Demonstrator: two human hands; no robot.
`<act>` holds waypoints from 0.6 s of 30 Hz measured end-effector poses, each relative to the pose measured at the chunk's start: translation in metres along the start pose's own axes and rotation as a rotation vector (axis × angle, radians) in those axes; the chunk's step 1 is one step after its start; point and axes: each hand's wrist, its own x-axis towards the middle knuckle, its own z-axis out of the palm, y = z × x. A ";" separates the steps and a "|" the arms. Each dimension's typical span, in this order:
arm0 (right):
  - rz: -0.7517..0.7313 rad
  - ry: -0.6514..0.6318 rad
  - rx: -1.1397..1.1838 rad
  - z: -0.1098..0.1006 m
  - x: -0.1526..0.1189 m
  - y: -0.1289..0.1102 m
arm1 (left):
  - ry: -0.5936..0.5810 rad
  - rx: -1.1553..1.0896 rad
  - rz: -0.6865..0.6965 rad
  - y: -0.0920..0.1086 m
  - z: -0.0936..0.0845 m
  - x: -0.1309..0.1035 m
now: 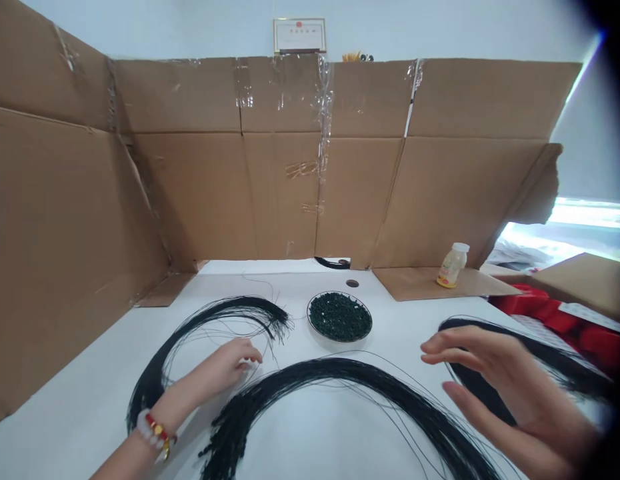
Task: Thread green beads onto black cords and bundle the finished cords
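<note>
My left hand (230, 367), with a beaded bracelet at the wrist, hovers left of centre between two bundles of thin black strands. Its fingers are curled together; whether they grip a strand is too fine to see. The left bundle (163, 357) curves behind it, with loose ends fanning out. In front, the middle bundle (335, 368) arcs across the table, its left end thick with small dark tips. My right hand (510, 387) is raised at the right, fingers and thumb apart, holding nothing visible. It partly covers a third bundle (477, 390).
A round dish (311, 327) full of small dark green pieces (340, 317) stands behind the middle bundle. Cardboard walls (270, 193) enclose the white table (300, 433). A small bottle (453, 265) stands on a cardboard flap. Red items (540, 310) lie at the far right.
</note>
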 end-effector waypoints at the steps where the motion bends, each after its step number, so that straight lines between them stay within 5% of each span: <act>1: 0.042 -0.069 -0.045 0.001 -0.001 0.005 | -0.004 0.021 0.013 -0.003 0.004 -0.001; 4: 0.191 -0.212 -0.152 0.001 -0.006 0.025 | 0.013 0.080 0.042 -0.008 0.008 0.005; 11: 0.340 -0.231 -0.306 -0.014 -0.030 0.072 | 0.024 0.140 0.115 -0.011 0.016 0.039; 18: 0.381 -0.209 -0.321 -0.024 -0.039 0.079 | 0.091 0.026 0.107 -0.009 0.013 0.040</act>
